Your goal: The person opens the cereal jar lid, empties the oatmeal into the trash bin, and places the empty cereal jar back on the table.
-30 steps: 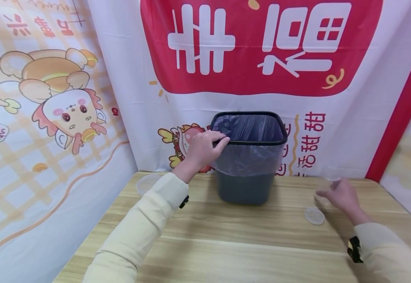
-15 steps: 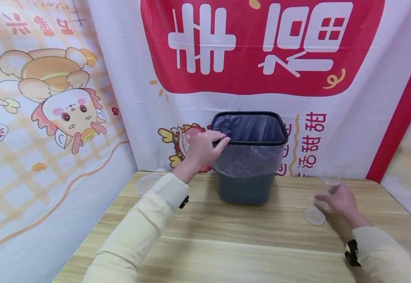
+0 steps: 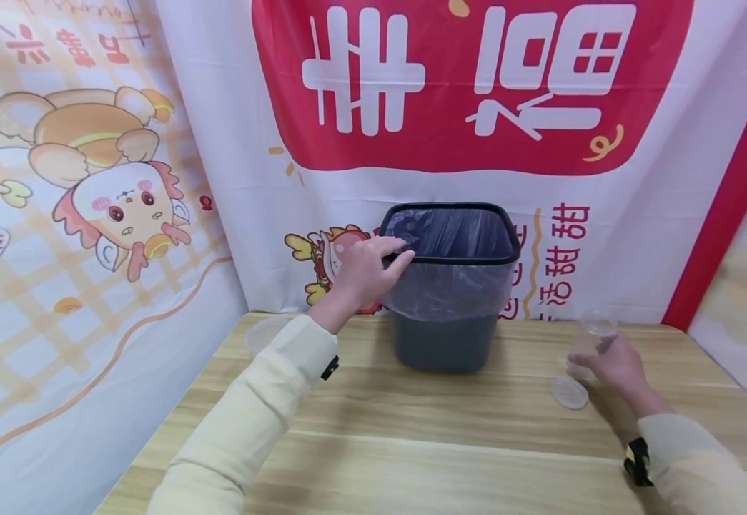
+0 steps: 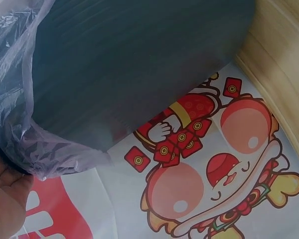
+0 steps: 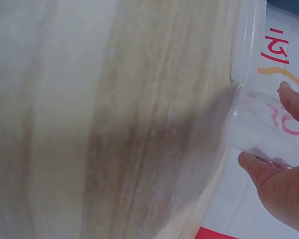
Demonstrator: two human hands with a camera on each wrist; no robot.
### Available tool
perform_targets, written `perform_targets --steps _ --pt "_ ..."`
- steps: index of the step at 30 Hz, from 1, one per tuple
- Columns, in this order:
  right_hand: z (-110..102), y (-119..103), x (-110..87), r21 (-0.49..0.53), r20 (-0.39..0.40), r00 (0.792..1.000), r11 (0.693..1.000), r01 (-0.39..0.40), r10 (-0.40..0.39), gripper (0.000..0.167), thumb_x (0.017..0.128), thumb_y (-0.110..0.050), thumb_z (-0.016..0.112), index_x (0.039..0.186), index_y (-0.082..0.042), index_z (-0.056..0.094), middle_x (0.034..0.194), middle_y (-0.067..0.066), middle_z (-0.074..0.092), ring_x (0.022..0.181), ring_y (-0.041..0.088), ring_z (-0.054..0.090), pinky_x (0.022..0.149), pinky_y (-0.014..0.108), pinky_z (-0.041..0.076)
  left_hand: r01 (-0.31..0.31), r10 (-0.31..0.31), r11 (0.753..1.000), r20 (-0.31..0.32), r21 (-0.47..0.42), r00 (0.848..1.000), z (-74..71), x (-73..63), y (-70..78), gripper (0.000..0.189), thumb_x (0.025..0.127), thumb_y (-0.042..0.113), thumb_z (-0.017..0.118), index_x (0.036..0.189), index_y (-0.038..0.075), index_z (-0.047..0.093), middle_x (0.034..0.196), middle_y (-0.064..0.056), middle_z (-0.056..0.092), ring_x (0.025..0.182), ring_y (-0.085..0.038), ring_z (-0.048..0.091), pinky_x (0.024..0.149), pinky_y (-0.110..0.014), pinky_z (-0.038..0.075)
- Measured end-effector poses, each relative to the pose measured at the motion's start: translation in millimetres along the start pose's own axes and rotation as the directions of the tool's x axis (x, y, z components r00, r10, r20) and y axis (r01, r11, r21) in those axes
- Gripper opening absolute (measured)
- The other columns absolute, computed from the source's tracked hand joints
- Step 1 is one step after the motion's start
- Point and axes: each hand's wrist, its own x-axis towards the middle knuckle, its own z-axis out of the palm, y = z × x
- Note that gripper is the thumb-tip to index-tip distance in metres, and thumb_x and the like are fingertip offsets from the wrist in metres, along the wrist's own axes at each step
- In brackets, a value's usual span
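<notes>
My left hand (image 3: pixel 365 273) grips the near left part of the black rim of a dark grey trash bin (image 3: pixel 440 345). A translucent liner bag (image 3: pixel 453 295) is folded over that rim; in the left wrist view the bag (image 4: pixel 45 149) hangs down the bin's side, by my fingers. At the right, my right hand (image 3: pixel 617 365) holds a clear plastic cup (image 3: pixel 597 326) upright by its side. The right wrist view has thumb and fingers on either side of the cup (image 5: pixel 261 119), its base at the tabletop. A round clear lid (image 3: pixel 569 393) lies just in front of it.
Behind my left forearm, a clear plastic container (image 3: pixel 262 335) stands near the back left corner of the wood-grain table (image 3: pixel 412 422). A printed cloth backdrop (image 3: pixel 476 186) rises directly behind the bin, and more printed cloth (image 3: pixel 122 286) flanks the left side.
My right hand has shifted slightly left with the cup and then stays nearly still. The left hand keeps its hold on the bin's rim, and the lid lies where it was.
</notes>
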Motion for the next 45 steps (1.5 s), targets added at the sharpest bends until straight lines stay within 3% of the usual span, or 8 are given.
perform_targets --steps 8,12,15,17,23,29,38,45 --pt "-5.0 -8.2 -7.7 -0.025 0.006 0.999 0.998 -0.054 0.054 0.095 0.078 -0.038 0.081 0.133 0.022 0.032 0.128 0.047 0.037 0.114 0.061 0.04 0.092 0.066 0.038 -0.006 0.006 1.0 -0.099 0.003 0.995 -13.6 -4.6 -9.6 0.039 0.095 0.031 0.062 0.121 0.004 0.068 0.122 -0.01 0.066 0.114 -0.023 0.06 0.099 -0.036 0.045" --pt "-10.8 -12.0 -14.4 -0.061 -0.015 0.997 0.995 -0.074 0.073 0.094 0.076 -0.048 0.08 0.126 0.022 0.04 0.119 0.043 0.048 0.099 0.05 0.052 0.079 0.057 0.048 -0.001 -0.001 1.0 -0.142 -0.016 0.99 -27.2 -9.3 -16.8 0.037 0.094 0.03 0.064 0.119 0.004 0.069 0.117 -0.01 0.068 0.107 -0.023 0.064 0.095 -0.036 0.048" --pt "-15.6 -16.3 -20.5 -0.076 -0.021 0.998 0.995 -0.058 0.057 0.088 0.076 -0.05 0.079 0.12 0.019 0.047 0.107 0.036 0.056 0.087 0.038 0.054 0.068 0.045 0.05 0.038 -0.047 0.998 -0.163 -0.054 0.985 -40.7 -16.0 -21.9 0.035 0.093 0.029 0.066 0.118 0.004 0.07 0.115 -0.01 0.069 0.106 -0.023 0.065 0.092 -0.037 0.05" --pt "-19.5 -19.9 -25.2 -0.083 -0.014 0.999 0.996 -0.044 0.043 0.085 0.077 -0.05 0.078 0.119 0.018 0.048 0.106 0.036 0.057 0.086 0.038 0.054 0.067 0.045 0.05 0.063 -0.074 0.996 -0.176 -0.069 0.982 -50.2 -22.1 -26.1 0.035 0.092 0.028 0.066 0.118 0.005 0.07 0.116 -0.01 0.068 0.108 -0.023 0.064 0.093 -0.037 0.05" --pt "-30.2 -29.3 -39.1 -0.106 0.048 0.997 0.993 -0.053 0.059 0.098 0.084 -0.05 0.071 0.131 0.026 0.03 0.124 0.049 0.039 0.108 0.06 0.044 0.085 0.063 0.044 0.099 -0.105 0.994 -0.221 -0.035 0.97 -72.6 -43.5 -42.6 0.036 0.092 0.027 0.068 0.117 0.002 0.07 0.116 -0.012 0.067 0.111 -0.026 0.062 0.097 -0.04 0.047" --pt "-33.3 -32.5 -51.6 -0.12 0.06 0.998 0.993 -0.015 0.022 0.096 0.086 -0.05 0.069 0.127 0.029 0.03 0.121 0.05 0.041 0.108 0.062 0.045 0.087 0.064 0.043 0.174 -0.176 0.984 -0.242 -0.03 0.954 -92.6 -71.5 -60.8 0.036 0.09 0.025 0.07 0.117 0.0 0.069 0.117 -0.015 0.067 0.112 -0.032 0.061 0.098 -0.044 0.045" --pt "-25.1 -52.7 -73.2 -0.084 0.071 0.997 0.996 0.008 -0.002 0.086 0.087 -0.041 0.071 0.127 0.026 0.034 0.122 0.045 0.047 0.113 0.057 0.047 0.091 0.061 0.041 0.363 -0.36 0.932 -0.198 -0.021 0.912 -102.4 -120.2 -94.6 0.05 0.093 0.036 0.064 0.125 -0.003 0.062 0.126 -0.019 0.061 0.119 -0.038 0.055 0.101 -0.049 0.041" --pt "-8.4 -77.7 -90.8 -0.008 0.101 0.994 0.999 0.036 -0.035 0.086 0.087 -0.038 0.073 0.131 0.023 0.032 0.126 0.042 0.047 0.116 0.055 0.047 0.095 0.059 0.042 0.486 -0.482 0.874 -0.168 -0.023 0.86 -100.4 -159.2 -110.2 0.062 0.094 0.043 0.061 0.133 -0.005 0.055 0.131 -0.023 0.056 0.124 -0.041 0.049 0.103 -0.052 0.038"
